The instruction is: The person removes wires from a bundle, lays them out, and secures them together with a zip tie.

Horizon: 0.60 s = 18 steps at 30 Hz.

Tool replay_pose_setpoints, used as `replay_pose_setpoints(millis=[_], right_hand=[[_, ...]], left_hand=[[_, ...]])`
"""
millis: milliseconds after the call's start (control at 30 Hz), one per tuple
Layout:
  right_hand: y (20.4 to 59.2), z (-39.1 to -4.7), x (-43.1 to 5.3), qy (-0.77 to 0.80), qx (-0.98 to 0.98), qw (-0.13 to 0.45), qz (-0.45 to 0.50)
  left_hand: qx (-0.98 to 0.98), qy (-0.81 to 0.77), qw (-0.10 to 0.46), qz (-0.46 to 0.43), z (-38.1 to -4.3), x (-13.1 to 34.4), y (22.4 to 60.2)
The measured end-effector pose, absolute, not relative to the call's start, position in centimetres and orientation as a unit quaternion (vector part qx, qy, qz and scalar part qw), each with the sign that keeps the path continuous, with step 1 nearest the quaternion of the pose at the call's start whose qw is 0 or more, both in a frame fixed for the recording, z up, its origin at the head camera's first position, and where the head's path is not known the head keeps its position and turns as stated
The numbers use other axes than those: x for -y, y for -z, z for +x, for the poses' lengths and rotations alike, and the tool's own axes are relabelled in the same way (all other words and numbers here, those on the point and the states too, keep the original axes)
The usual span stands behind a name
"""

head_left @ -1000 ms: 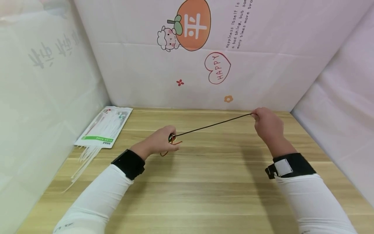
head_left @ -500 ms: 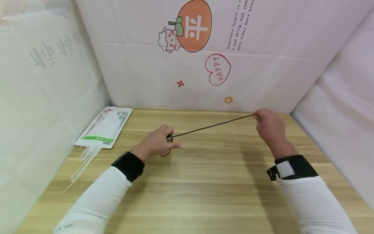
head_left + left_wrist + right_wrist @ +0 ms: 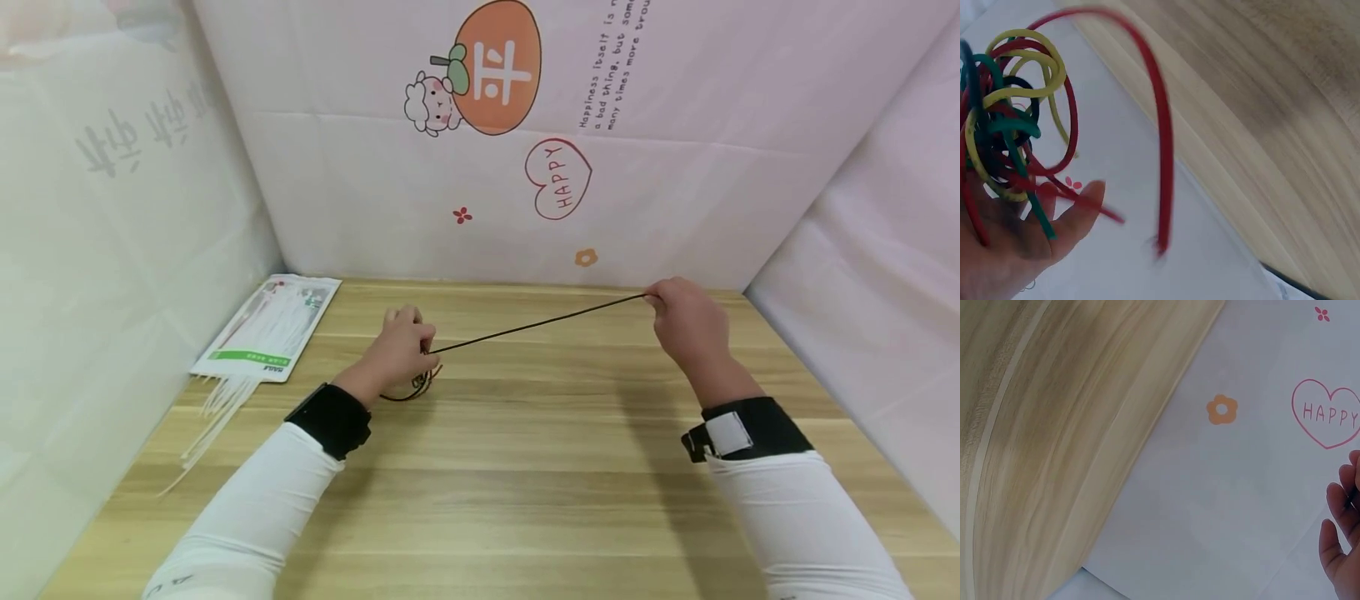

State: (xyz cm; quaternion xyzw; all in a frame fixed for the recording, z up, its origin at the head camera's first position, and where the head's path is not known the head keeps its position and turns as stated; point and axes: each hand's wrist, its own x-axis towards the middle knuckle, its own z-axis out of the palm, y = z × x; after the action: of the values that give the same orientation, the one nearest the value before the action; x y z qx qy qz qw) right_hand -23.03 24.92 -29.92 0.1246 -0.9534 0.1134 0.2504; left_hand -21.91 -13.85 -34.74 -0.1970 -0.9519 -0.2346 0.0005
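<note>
Black wire (image 3: 536, 324) | straight between both hands (image 3: 393, 350) (image 3: 690, 325) | coloured tangle (image 3: 1016, 125) in left

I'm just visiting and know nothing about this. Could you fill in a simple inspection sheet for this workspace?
Surface: pale wood-grain table.
Job's things: tangle of red, yellow, green and dark strands; one dark strand stretched out straight.
Clutter: packet at the left, white strips sticking out.
Grippers: bare hands; left hand holds the tangle, right hand pinches the dark strand.
Cables: nothing seen beyond those wire-like strands.
Surroundings: pale sheets behind and at both sides, the back one printed.
</note>
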Motion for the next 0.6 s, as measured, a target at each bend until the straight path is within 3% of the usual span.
replay_pose_setpoints(millis=[300,600], right_hand=[[30.3,-23.3,-25.6,-0.115,0.955,0.247,0.115],[30.4,-23.5,-26.3,-0.111,0.965,0.216,0.095]], left_hand=[[0.938,0.261,-0.054,-0.224,-22.1,14.7,35.0],[0.935,0.25,-0.044,-0.247,-22.1,15.6,34.6]])
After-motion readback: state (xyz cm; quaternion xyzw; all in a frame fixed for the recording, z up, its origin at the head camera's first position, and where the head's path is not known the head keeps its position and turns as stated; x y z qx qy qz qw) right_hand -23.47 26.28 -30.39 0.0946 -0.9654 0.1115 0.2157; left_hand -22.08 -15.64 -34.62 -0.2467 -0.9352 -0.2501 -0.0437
